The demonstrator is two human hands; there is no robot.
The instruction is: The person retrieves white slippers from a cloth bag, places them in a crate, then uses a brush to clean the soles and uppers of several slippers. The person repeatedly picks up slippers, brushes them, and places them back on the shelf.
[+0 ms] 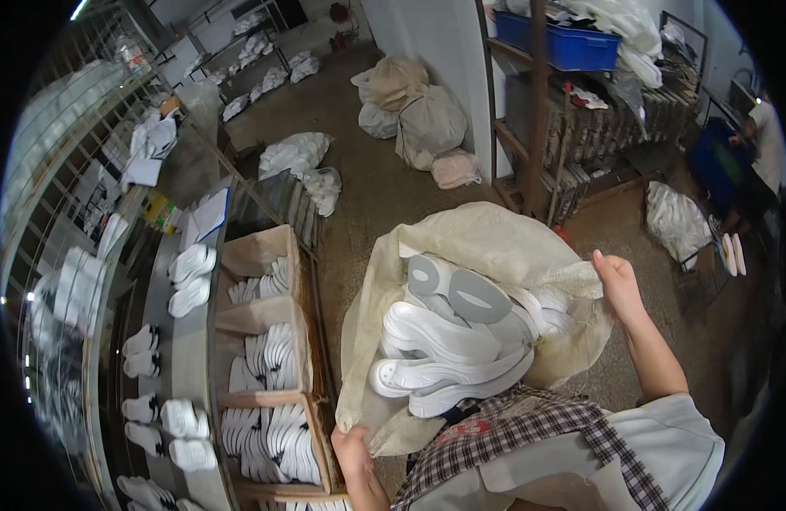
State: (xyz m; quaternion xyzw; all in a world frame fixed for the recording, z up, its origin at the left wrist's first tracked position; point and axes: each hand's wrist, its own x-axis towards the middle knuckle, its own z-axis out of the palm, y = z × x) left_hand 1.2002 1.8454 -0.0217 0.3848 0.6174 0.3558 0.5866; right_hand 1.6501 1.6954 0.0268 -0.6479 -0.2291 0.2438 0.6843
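Note:
A large cream woven sack [486, 223] stands in front of me with its mouth spread wide. Inside lie several white shoe soles [448, 334], and some show grey undersides [480, 296]. My left hand [352, 451] is closed on the sack's rim at the near left corner. On the far right side, my right hand [616, 279] pinches the rim and pulls it outward. Both arms are spread apart around the sack. The lower part of the sack is hidden behind its contents and my checked apron [512, 434].
At left, wooden bins [261, 399] hold stacked white soles beside a narrow bench [188, 358] bearing white shoes [191, 277]. Filled sacks [427, 123] sit by the far wall. A rack with a blue crate [555, 41] stands at right. Another person [763, 140] is at the far right.

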